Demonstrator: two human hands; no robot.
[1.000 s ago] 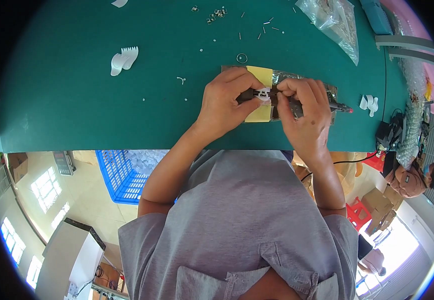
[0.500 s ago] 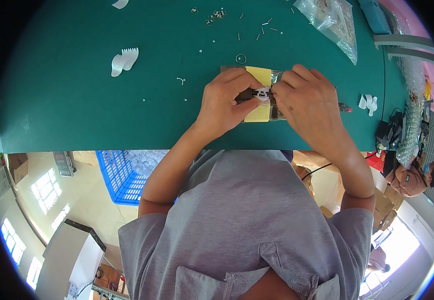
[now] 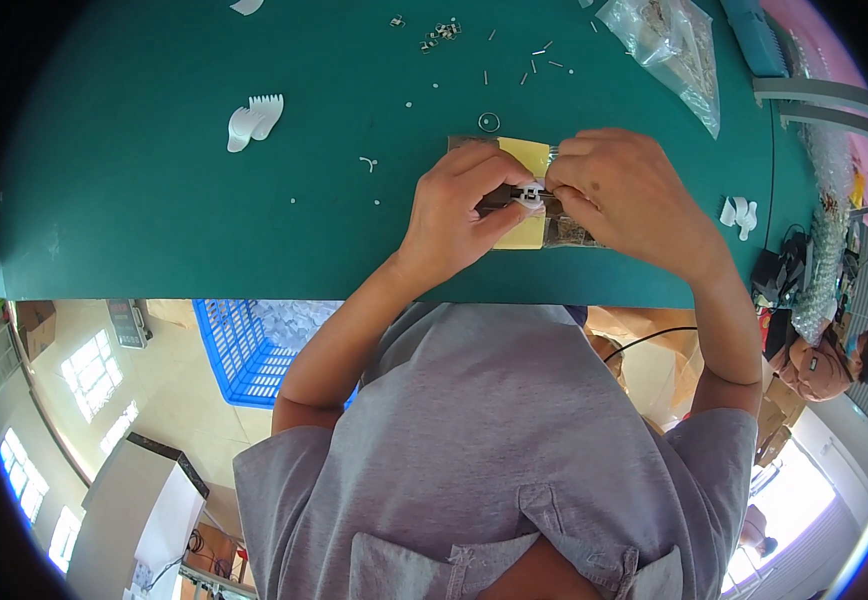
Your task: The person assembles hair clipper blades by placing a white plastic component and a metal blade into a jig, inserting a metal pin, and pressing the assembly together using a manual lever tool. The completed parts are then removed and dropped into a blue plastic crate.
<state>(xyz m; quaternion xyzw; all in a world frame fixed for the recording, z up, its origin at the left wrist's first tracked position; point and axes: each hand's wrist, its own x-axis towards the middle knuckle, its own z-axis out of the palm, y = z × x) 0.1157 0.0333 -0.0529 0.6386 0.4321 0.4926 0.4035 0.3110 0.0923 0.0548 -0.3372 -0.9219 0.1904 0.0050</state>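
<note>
My left hand [image 3: 459,212] pinches a small white plastic part [image 3: 531,194] with dark slots between thumb and index finger. My right hand [image 3: 626,195] is closed at the part's right side, its fingertips pressed together beside it. Whatever those fingertips hold is hidden or too small to make out. Both hands are over a flat brown block [image 3: 566,234] with a yellow band [image 3: 524,236] around its middle, lying on the green table [image 3: 154,230]. Just beyond the block lies a thin metal ring [image 3: 489,122].
Metal clips [image 3: 442,35] and thin pins [image 3: 525,79] lie scattered at the far side. A clear plastic bag [image 3: 669,60] is at far right. White comb-like pieces [image 3: 254,122] lie at left, more white pieces [image 3: 739,215] at right. A blue basket [image 3: 239,360] stands below the table edge.
My right hand has turned, its wrist and elbow shifting outward to the right. The red-tipped item seen beside it earlier is out of sight. My left hand still pinches the white part.
</note>
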